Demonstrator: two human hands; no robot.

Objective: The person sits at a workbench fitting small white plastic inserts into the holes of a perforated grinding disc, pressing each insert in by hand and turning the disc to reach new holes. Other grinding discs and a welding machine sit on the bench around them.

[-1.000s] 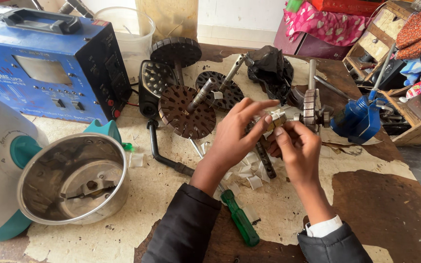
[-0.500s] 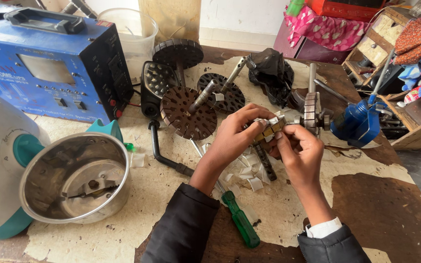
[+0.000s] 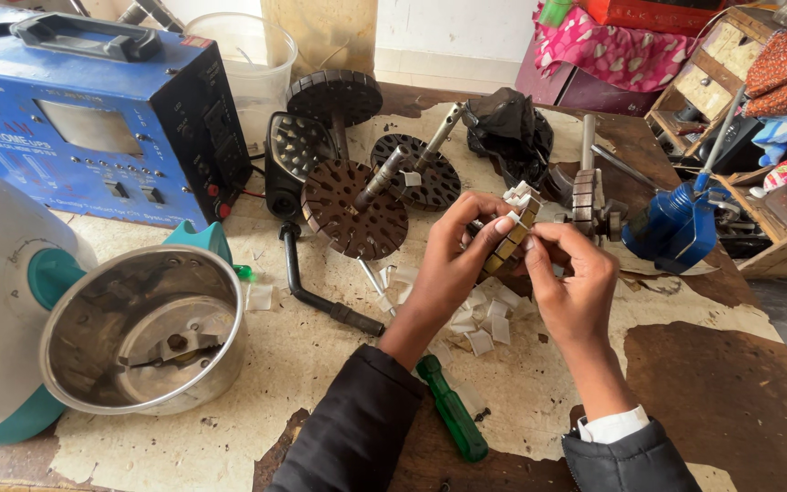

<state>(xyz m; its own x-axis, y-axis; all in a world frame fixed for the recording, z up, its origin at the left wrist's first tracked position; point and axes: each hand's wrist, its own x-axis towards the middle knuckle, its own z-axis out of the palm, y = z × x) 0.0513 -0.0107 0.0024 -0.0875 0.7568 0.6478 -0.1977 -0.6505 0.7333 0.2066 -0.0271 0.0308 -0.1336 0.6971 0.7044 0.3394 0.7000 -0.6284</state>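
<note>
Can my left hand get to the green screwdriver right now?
Probably not at once: the left hand and right hand both grip the slotted rotor core. The green screwdriver lies uncovered beside the left forearm.

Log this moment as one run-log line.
left hand: grips slotted rotor core | right hand: pinches core's end | paper slips: scattered on bench below | green screwdriver: lying near left sleeve

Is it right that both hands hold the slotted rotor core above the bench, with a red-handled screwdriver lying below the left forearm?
Not quite: the screwdriver handle is green, not red, as the head view shows. The left hand and right hand do hold the rotor core above the bench.
</note>
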